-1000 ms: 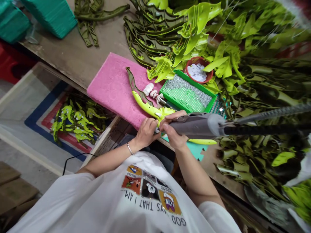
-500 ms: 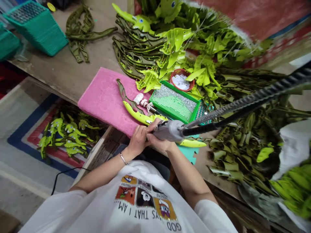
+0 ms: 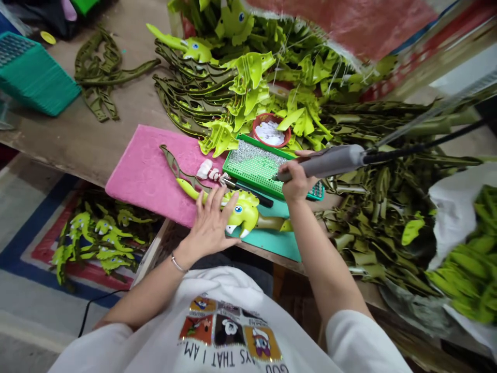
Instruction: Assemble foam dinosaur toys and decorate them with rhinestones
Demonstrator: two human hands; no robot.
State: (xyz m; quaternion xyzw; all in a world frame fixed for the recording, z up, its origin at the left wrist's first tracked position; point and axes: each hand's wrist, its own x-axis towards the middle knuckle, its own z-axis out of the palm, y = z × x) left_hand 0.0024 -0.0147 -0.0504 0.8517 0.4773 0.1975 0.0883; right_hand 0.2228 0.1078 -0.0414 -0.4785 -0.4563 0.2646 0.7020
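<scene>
A yellow-green toy bow with a dinosaur-like head (image 3: 248, 210) and olive limbs lies across the pink pad and the teal mat. My left hand (image 3: 207, 223) rests on it with fingers spread, beside the blue eye. My right hand (image 3: 297, 181) is wrapped round a grey electric screwdriver (image 3: 334, 161), held tilted with its tip over the green perforated tray (image 3: 248, 181). Small silver screws (image 3: 248, 151) lie in that tray. Between tray and toy lies a black-handled screwdriver (image 3: 260, 198), near a small red-and-white figure (image 3: 212, 172).
A red basket (image 3: 289, 139) of white pieces stands behind the tray. Green and olive parts (image 3: 240, 98) are heaped at the back and right. Stacked teal trays (image 3: 39, 77) stand at left. A drawer-like bin below holds several dinosaur pieces (image 3: 104, 228). Cables (image 3: 427, 142) hang at right.
My right hand has moved the electric screwdriver off the toy, right and up to the screw tray. My left hand has spread out on the toy, whose head now shows.
</scene>
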